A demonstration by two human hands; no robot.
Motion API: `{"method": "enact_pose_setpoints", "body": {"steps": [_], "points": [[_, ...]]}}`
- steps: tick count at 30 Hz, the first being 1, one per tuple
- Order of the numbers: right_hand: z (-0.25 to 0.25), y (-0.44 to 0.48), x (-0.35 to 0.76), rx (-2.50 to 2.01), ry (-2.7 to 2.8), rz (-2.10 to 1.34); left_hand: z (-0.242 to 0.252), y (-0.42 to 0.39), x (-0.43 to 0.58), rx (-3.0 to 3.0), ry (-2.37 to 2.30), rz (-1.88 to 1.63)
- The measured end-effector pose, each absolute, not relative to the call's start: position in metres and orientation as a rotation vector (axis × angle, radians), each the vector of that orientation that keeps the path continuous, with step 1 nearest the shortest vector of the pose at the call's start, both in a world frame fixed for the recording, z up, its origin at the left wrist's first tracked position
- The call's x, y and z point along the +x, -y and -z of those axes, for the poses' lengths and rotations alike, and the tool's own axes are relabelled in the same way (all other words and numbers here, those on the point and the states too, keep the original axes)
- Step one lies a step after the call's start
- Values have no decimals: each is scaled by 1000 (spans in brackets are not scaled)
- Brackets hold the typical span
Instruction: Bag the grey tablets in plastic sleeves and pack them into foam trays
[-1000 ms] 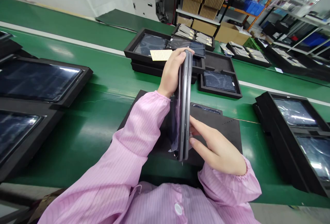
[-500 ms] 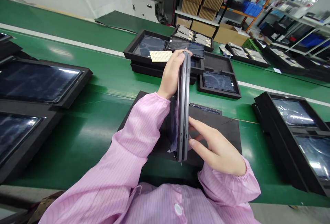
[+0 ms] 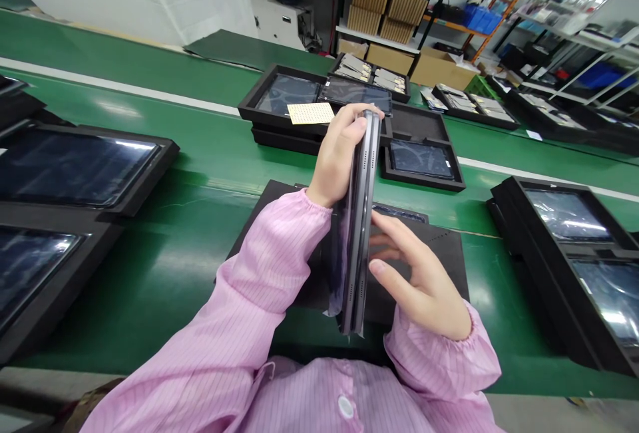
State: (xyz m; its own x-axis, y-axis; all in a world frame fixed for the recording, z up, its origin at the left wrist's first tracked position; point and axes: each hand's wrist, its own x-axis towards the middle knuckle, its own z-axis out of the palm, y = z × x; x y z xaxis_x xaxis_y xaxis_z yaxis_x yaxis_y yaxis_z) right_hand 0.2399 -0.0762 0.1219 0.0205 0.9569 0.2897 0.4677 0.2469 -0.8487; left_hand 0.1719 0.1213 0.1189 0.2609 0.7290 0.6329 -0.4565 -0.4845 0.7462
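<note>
Two tablets point(image 3: 360, 233) are pressed face to face and stand on edge in front of my chest, their thin metal sides with speaker holes toward me. My left hand point(image 3: 335, 153) grips the pair near the far end, with the thumb on the left side and fingers over the top. Crinkled clear film hangs along the left face. My right hand point(image 3: 424, 280) is at the right face with thumb and fingers apart; the fingertips are at or very near the surface, and I cannot tell if they touch. Beneath lies a black tray point(image 3: 444, 267), with part of another tablet point(image 3: 402, 212) behind it.
Black trays with film-covered tablets lie left point(image 3: 80, 160) and right point(image 3: 569, 213). Ahead are stacked trays point(image 3: 289, 137), a yellow label sheet point(image 3: 310, 113), and an open tray point(image 3: 424, 180) with one tablet. The green bench point(image 3: 190, 273) runs across; shelves with cartons stand behind.
The tablet pair has shifted slightly right and toward me, with its far end leaning right. My left hand moved with it. The right hand's thumb and index finger have spread a little.
</note>
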Motion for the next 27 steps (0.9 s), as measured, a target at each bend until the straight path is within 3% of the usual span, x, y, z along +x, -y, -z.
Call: {"method": "enact_pose_setpoints", "body": {"steps": [27], "points": [[-121,81,228,-1384,1670,-398,-128,-113,165,1545,-227,-1412]]}}
